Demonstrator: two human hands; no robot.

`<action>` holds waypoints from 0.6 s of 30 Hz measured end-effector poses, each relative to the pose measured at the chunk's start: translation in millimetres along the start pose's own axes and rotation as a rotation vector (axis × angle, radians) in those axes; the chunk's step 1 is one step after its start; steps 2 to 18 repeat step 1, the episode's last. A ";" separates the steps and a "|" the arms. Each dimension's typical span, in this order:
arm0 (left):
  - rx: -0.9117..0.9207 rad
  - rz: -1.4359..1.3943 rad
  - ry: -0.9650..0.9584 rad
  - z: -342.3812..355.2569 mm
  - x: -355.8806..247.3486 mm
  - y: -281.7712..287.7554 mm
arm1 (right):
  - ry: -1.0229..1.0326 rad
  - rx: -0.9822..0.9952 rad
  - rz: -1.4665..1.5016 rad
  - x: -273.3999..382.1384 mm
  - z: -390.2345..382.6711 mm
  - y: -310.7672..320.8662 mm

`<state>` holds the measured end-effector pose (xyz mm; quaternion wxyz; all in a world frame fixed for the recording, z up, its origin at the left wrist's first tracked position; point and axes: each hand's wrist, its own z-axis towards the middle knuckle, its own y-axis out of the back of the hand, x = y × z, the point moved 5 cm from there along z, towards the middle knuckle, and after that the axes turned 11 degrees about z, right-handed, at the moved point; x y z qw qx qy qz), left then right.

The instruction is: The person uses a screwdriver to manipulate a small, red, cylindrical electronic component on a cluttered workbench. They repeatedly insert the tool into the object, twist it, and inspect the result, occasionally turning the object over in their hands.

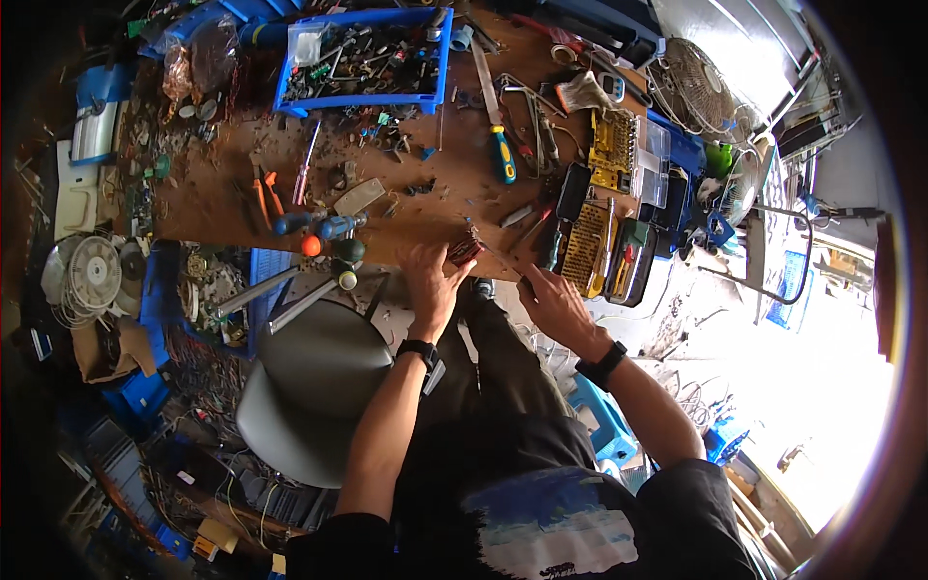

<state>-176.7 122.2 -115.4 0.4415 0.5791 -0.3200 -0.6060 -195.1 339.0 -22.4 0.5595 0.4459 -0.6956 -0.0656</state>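
At the front edge of the workbench, my left hand (427, 285) is closed on a small dark-red and copper-coloured part (466, 247), which looks like a wire-wound coil. My right hand (559, 307) grips a thin tool with a slim metal shaft (501, 257), aimed left toward that part. Its handle is mostly hidden in my fingers, and I cannot tell whether the tip touches the part. Right of the coil-like part lie several slender hand tools, among them a dark-handled one (553, 244).
A blue tray (362, 101) of loose hardware stands at the back. Orange-handled pliers (266, 193), a pink-handled screwdriver (303, 174) and a hand saw (498, 130) lie on the bench (387, 208). Yellow bit sets (585, 246) sit at right. A grey chair (300, 406) stands below left.
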 end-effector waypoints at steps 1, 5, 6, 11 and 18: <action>0.098 -0.038 0.051 -2.2 5.0 -8.0 | -0.046 0.030 -0.020 4.4 3.8 -0.7; 0.098 -0.038 0.051 -2.2 5.0 -8.0 | -0.046 0.030 -0.020 4.4 3.8 -0.7; 0.098 -0.038 0.051 -2.2 5.0 -8.0 | -0.046 0.030 -0.020 4.4 3.8 -0.7; 0.098 -0.038 0.051 -2.2 5.0 -8.0 | -0.046 0.030 -0.020 4.4 3.8 -0.7; 0.098 -0.038 0.051 -2.2 5.0 -8.0 | -0.046 0.030 -0.020 4.4 3.8 -0.7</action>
